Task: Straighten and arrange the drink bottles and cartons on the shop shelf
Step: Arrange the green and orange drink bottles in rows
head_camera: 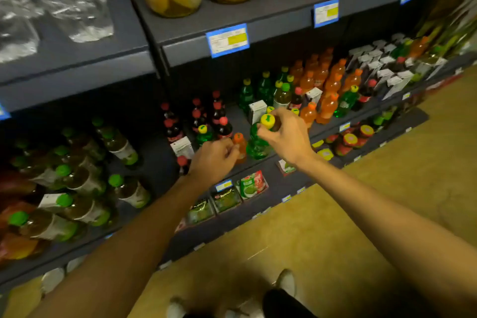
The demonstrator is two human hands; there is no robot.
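The green bottle (258, 143) with the yellow cap stands at the front edge of the drink shelf (271, 162), and everything here is placed from it. The right hand (285, 134) pinches its neck just under the cap, fingers curled round it. Just left of the green bottle, touching or nearly so, is a small orange bottle (240, 146); the left hand (214, 159) has its fingers curled against that bottle's side, seemingly gripping it, though the far fingers are hidden.

The step in hand looks like pairing or lining up these two front bottles. The next move probably calls for setting both upright and sliding them back into rows of their own kind, without knocking neighbours.

Behind and left of the green bottle stand dark cola bottles (197, 117) with red caps, with another green bottle mixed in. Directly behind it is a white carton (257, 111), out of place among bottles and likely in the way. Further right and behind are orange bottles (327, 85) in rows, then more cartons. Far left are tea bottles (77, 181) with green caps, several lying tilted. Above hang price tags (227, 40).
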